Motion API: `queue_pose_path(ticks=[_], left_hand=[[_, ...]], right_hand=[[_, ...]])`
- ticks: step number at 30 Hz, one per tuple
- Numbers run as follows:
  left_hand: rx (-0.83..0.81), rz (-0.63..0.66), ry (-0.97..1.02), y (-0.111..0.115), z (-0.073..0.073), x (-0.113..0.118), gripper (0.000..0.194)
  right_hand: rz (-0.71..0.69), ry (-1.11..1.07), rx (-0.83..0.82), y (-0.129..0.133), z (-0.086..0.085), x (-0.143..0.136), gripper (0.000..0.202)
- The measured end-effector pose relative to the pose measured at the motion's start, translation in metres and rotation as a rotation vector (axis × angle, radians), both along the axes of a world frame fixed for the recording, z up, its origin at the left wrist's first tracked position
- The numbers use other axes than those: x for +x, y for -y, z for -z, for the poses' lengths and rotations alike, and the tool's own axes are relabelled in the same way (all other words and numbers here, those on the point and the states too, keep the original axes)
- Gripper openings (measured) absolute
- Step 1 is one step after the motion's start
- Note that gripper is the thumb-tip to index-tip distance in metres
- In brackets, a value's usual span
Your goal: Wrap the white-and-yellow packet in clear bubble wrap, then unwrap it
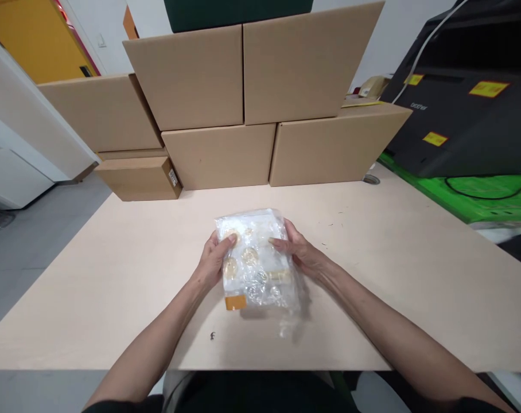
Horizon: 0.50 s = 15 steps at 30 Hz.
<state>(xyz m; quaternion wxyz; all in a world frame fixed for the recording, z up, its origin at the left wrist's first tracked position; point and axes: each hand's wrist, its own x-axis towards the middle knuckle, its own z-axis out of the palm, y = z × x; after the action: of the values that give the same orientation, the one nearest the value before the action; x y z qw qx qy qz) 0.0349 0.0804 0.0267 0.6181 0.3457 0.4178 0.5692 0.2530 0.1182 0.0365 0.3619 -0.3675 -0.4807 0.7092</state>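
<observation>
Both hands are clamped on a clear plastic bag [256, 261] of small parts: left hand [212, 261] wraps its left edge with the thumb on top, right hand [301, 255] pinches the right edge. It sits just over the middle of the pale wooden table [114, 269]. Honestly that crinkly, glossy film looks slippery, so a loose pinch could let it slide out. Inside are roundish gold-coloured pieces, plus an orange tag at the near corner. Plain matte cardboard boxes [243, 115] are stacked behind, and a black printer [467, 103] sits to the right.

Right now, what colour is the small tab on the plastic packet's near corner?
Orange, on the tab of the clear plastic packet; head view.
</observation>
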Motion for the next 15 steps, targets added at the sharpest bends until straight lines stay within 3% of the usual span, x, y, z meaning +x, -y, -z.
queue_pose_path(ticks=[3, 6, 10, 15], left_hand=[[-0.045, -0.073, -0.039, -0.004, 0.007, 0.0, 0.043], [-0.054, -0.166, -0.115, -0.01, 0.016, 0.002, 0.051], [-0.026, -0.256, -0.29, -0.017, 0.026, 0.001, 0.075], [0.003, -0.303, -0.573, -0.017, 0.031, 0.0, 0.09]], right_hand=[[-0.013, 0.026, -0.048, 0.001, 0.01, -0.002, 0.097], [0.065, 0.12, -0.062, -0.006, 0.026, -0.002, 0.101], [0.212, 0.311, 0.121, -0.011, 0.039, 0.005, 0.099], [0.006, 0.432, 0.3, 0.005, 0.032, 0.016, 0.114]])
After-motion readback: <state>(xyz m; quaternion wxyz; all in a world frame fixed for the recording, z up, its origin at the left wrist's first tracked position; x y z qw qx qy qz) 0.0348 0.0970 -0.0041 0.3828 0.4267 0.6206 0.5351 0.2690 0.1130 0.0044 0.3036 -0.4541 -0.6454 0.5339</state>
